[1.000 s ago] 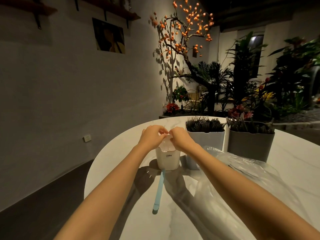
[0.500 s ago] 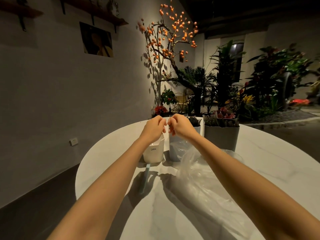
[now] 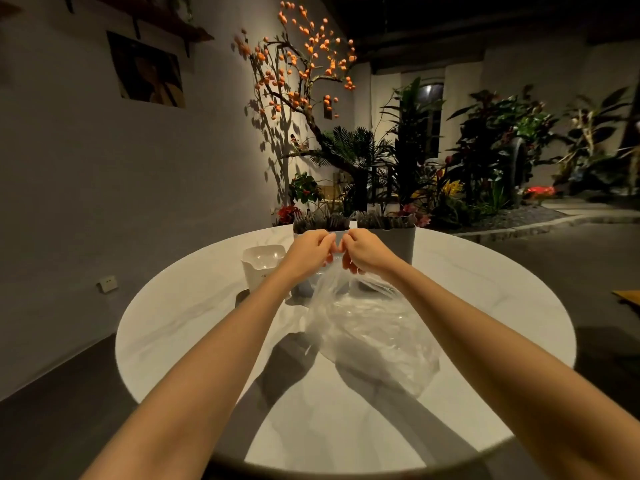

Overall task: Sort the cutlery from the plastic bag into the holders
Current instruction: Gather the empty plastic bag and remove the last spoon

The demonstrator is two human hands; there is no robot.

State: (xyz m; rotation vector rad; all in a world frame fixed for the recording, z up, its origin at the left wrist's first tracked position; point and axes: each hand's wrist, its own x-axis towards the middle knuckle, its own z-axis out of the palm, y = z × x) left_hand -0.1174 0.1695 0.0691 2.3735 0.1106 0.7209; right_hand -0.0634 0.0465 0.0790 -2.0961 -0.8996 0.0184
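Note:
A clear plastic bag [image 3: 367,327] hangs from both hands and drapes onto the round white table [image 3: 180,317]. My left hand [image 3: 308,249] and my right hand [image 3: 365,251] are raised side by side, each pinching the bag's top edge. Behind them stand two grey holders filled with dark cutlery, the left holder [image 3: 320,225] and the right holder [image 3: 391,237]. A small white holder [image 3: 261,268] stands to the left of my left hand. I cannot make out any cutlery inside the bag.
The table's near edge [image 3: 311,469] curves below my forearms. A grey wall [image 3: 86,168] is on the left, and an orange-fruited tree [image 3: 304,71] and potted plants [image 3: 485,161] fill the back. Dark floor surrounds the table.
My hands lifted the bag's top edge and shifted right, away from the white holder. The view pulled back, and the light blue utensil on the table is no longer visible.

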